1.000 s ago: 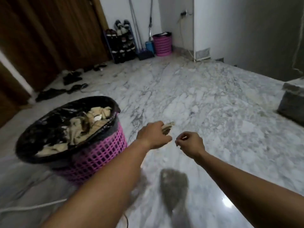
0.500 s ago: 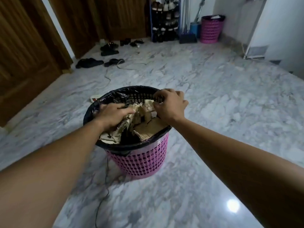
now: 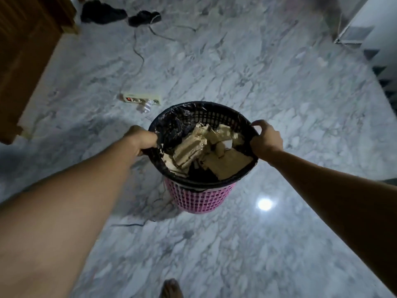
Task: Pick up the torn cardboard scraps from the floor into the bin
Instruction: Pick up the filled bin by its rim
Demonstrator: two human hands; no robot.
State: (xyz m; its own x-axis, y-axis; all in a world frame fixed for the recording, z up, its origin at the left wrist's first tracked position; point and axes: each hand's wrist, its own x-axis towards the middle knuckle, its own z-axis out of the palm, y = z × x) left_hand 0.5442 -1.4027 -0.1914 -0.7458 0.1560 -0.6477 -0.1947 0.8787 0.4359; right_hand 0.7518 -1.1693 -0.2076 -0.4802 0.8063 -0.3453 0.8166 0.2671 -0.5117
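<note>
A pink mesh bin (image 3: 202, 196) lined with a black bag stands on the marble floor in front of me. Torn tan cardboard scraps (image 3: 193, 149) fill it near to the top. My left hand (image 3: 142, 139) grips the left side of the bin's rim, fingers curled over the black liner. My right hand (image 3: 265, 139) grips the right side of the rim the same way. No loose scraps show on the floor around the bin.
A white power strip (image 3: 139, 98) with its cable lies on the floor just beyond the bin. Dark shoes (image 3: 120, 15) sit at the far left by a wooden door (image 3: 23, 52). My foot (image 3: 171, 288) shows at the bottom edge.
A second ago my left hand pinched a scrap away from the bin. Then both hands pressed the scraps down inside. Now both hands hold the rim at its sides.
</note>
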